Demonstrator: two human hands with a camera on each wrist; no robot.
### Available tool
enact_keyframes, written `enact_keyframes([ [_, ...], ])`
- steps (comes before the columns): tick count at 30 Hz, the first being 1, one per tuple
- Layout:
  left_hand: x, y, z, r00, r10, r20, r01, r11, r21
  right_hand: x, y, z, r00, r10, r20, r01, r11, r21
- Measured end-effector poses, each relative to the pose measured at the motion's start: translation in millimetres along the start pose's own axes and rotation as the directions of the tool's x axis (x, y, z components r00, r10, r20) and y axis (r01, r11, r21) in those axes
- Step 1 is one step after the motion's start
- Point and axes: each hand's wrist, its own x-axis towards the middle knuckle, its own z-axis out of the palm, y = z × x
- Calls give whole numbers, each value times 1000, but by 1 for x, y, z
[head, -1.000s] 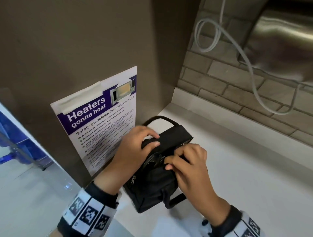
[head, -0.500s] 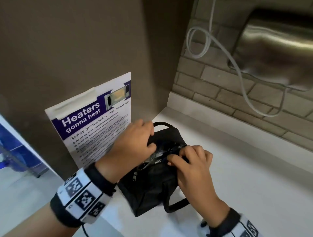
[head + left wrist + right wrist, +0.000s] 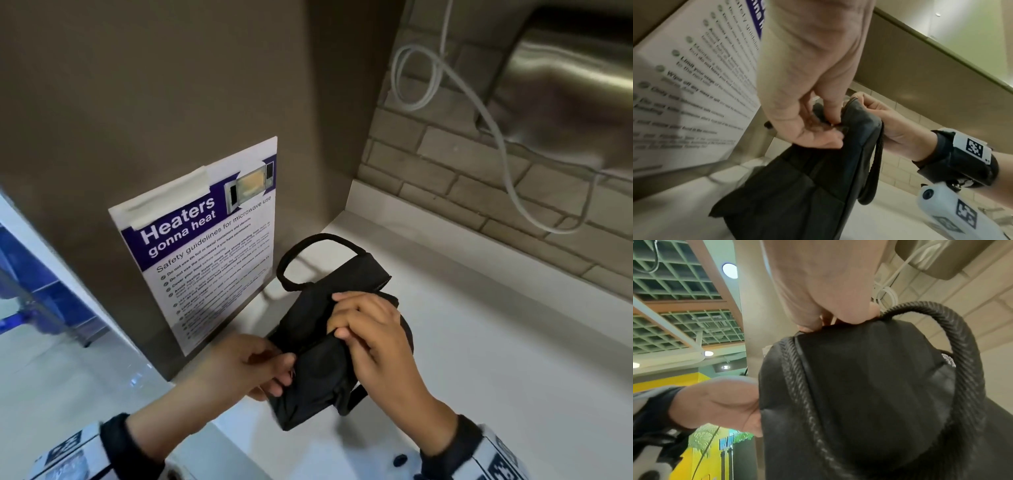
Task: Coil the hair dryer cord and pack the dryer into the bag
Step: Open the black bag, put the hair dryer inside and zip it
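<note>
Two hands work on one black bag (image 3: 318, 370), which sits on the near part of the white counter (image 3: 479, 342), close to its front edge. The left hand (image 3: 246, 366) pinches the bag's near-left top edge between thumb and curled fingers; the left wrist view shows the fingertips (image 3: 830, 113) closed at the seam, though what exactly they nip there is too blurred to tell. The right hand (image 3: 373, 339) grips the top of the bag from the right, fingers curled over the fabric. Each wrist carries one black band with square printed markers. The bag has two strap loops: one hangs at its near-right side (image 3: 873, 170), the other arches up at the far end (image 3: 308, 253). The dryer and its cord are not visible.

Just beyond the bag, one microwave safety poster (image 3: 205, 246) is taped to the brown panel on the left. Farther back, a brick-pattern wall holds one steel hand dryer (image 3: 575, 92), with one white cable (image 3: 507, 164) looping beneath it.
</note>
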Motion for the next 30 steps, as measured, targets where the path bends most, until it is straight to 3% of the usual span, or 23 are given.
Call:
enact_keyframes([
  [7,-8,12,-1,983,-46,175,72,987,-144,-6,-14,-4,994,18,111,2,984,-178],
  [10,-12,24,-5,991,59,119,-59,998,-6,-8,-22,1,979,-106,173,160,927,-338],
  [13,-13,27,-1,973,227,45,-231,965,122,-7,-26,9,973,-160,165,214,891,-401],
  [18,-12,15,-3,878,477,27,-470,852,231,-7,-24,12,995,-43,92,61,978,-201],
  [22,-7,-1,0,801,596,-56,-493,711,501,-10,-32,24,995,-73,61,83,982,-167],
  [25,-7,-2,11,798,597,-78,-468,696,545,-12,-33,27,994,-100,43,106,979,-173],
  [30,-7,2,13,790,593,-157,-434,721,540,-5,-30,12,998,58,-36,-59,998,-32],
])
